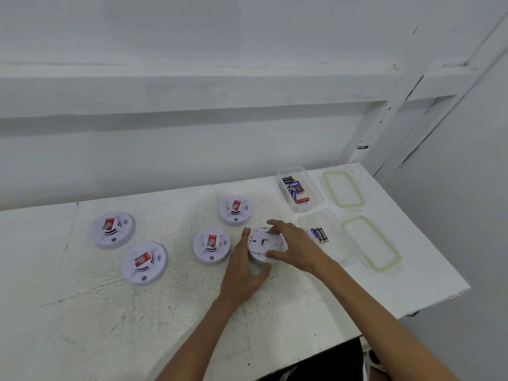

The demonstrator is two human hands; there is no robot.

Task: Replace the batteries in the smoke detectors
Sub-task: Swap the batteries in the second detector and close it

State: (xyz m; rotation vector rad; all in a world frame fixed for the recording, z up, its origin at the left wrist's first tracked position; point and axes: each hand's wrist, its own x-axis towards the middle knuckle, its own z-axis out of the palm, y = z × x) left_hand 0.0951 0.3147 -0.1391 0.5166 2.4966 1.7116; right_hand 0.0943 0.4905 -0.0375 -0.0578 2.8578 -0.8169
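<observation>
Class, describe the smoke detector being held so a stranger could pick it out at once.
On the white table, look just left of the nearer clear box of batteries. The held detector sits between the left hand and right hand, which grip it. Its plain white back faces up; the other four detectors show red labels.

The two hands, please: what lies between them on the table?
In the head view, an upturned smoke detector lies between the left hand and right hand, both holding it.
</observation>
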